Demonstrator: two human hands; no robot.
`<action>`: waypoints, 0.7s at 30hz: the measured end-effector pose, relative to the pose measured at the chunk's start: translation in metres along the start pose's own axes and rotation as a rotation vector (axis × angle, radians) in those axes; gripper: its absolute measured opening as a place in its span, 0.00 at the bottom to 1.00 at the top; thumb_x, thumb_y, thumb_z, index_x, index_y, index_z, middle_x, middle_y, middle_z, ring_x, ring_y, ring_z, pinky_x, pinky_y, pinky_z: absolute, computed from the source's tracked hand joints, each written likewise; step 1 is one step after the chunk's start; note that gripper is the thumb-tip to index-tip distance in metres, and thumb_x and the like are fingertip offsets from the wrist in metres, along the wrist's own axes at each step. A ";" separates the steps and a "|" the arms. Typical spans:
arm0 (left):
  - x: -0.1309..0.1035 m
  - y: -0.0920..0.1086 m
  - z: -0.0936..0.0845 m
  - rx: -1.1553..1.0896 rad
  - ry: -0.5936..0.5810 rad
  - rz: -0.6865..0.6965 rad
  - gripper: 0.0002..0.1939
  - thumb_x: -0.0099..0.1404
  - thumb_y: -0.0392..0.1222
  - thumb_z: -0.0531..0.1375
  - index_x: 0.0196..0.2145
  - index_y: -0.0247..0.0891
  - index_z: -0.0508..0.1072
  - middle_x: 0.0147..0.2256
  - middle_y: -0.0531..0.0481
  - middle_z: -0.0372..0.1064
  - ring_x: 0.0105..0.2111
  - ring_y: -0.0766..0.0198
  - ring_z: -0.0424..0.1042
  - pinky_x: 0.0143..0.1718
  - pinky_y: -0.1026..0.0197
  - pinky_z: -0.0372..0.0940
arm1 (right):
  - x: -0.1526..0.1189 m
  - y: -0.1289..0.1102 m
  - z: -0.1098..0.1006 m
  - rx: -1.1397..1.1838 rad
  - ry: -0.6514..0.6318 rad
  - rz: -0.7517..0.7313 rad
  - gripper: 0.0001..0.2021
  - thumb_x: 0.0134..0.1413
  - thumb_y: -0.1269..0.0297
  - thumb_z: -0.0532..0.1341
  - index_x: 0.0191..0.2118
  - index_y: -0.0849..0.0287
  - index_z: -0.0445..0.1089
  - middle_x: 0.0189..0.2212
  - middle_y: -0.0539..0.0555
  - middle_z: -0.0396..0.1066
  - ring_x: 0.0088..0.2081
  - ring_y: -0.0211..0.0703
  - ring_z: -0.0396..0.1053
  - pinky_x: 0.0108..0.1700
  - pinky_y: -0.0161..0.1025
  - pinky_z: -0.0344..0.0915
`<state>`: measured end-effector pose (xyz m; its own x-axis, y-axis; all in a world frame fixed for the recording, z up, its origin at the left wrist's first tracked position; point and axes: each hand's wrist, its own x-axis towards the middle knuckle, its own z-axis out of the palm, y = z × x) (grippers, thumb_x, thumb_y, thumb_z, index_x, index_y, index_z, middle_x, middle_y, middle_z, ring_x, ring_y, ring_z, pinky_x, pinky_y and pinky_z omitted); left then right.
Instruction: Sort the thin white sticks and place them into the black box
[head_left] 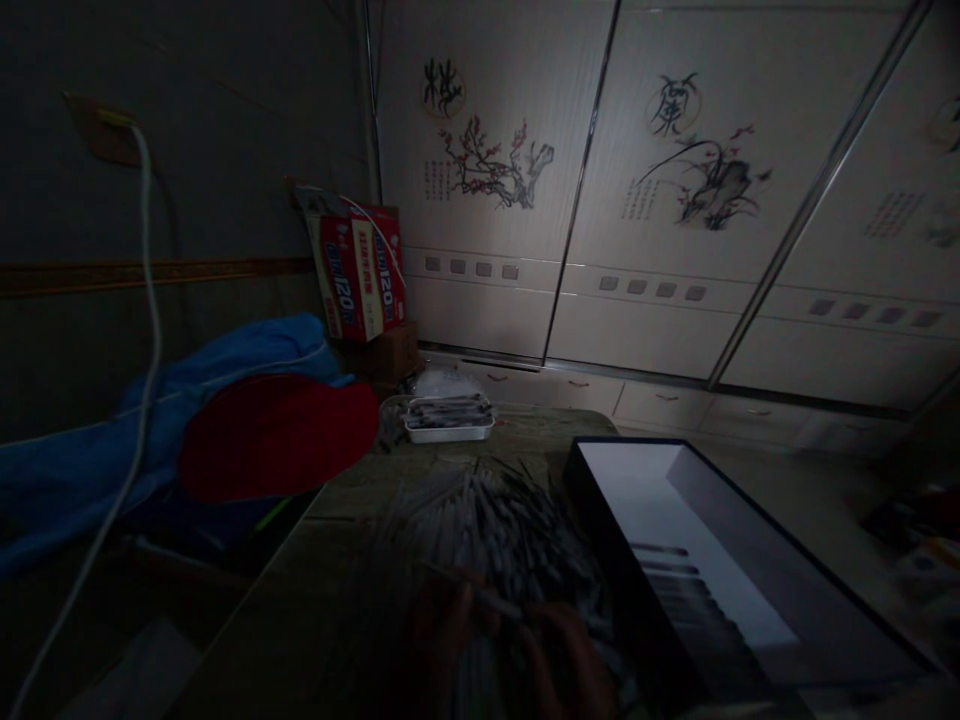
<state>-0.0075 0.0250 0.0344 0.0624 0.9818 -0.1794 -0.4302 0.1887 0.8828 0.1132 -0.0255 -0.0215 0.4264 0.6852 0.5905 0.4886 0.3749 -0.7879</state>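
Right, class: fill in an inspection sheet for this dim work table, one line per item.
Surface: wooden table, dimly lit.
Job's things: pile of thin sticks; one stick between both hands; black box with a few sticks inside.
Clutter: white tray of sticks, red cloth, blue cloth.
Hands: left hand and right hand over the pile.
Cables: white cable hanging from the wall.
Surroundings: painted wardrobe doors, red carton.
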 end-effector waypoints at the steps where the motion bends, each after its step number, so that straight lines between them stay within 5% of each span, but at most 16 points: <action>1: -0.003 0.004 0.002 0.015 0.018 0.003 0.24 0.36 0.62 0.71 0.20 0.39 0.75 0.17 0.53 0.72 0.19 0.63 0.71 0.25 0.60 0.67 | 0.000 0.000 -0.001 0.002 -0.007 0.016 0.08 0.61 0.54 0.58 0.37 0.50 0.71 0.29 0.49 0.73 0.29 0.40 0.71 0.32 0.33 0.65; 6: -0.015 0.016 0.006 0.156 0.094 0.034 0.22 0.40 0.61 0.69 0.21 0.38 0.75 0.19 0.52 0.74 0.22 0.61 0.72 0.27 0.60 0.68 | -0.001 0.003 -0.006 0.021 -0.070 0.062 0.10 0.61 0.53 0.58 0.37 0.50 0.72 0.29 0.49 0.73 0.31 0.40 0.72 0.34 0.32 0.65; 12: -0.011 -0.005 -0.015 0.286 0.004 0.190 0.18 0.53 0.58 0.64 0.26 0.38 0.74 0.23 0.50 0.75 0.25 0.59 0.74 0.32 0.58 0.69 | 0.007 0.003 -0.012 -0.072 -0.250 -0.066 0.09 0.64 0.59 0.54 0.37 0.53 0.70 0.28 0.47 0.72 0.28 0.36 0.71 0.30 0.28 0.65; 17: -0.011 -0.012 -0.020 0.370 -0.041 0.238 0.11 0.60 0.49 0.61 0.29 0.39 0.74 0.25 0.52 0.76 0.27 0.61 0.75 0.34 0.60 0.68 | 0.004 0.011 -0.004 -0.146 -0.179 -0.192 0.19 0.68 0.58 0.46 0.27 0.54 0.64 0.20 0.47 0.65 0.21 0.35 0.65 0.24 0.30 0.60; 21: -0.018 -0.002 -0.013 0.368 -0.052 0.243 0.13 0.57 0.52 0.61 0.27 0.39 0.75 0.23 0.51 0.76 0.27 0.60 0.75 0.35 0.59 0.68 | -0.002 0.017 -0.001 -0.172 -0.176 -0.200 0.22 0.69 0.57 0.43 0.24 0.53 0.62 0.17 0.46 0.63 0.18 0.36 0.63 0.21 0.32 0.56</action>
<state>-0.0192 0.0069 0.0308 0.0479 0.9966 0.0665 -0.0889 -0.0620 0.9941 0.1218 -0.0209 -0.0360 0.1779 0.7117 0.6795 0.6774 0.4123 -0.6092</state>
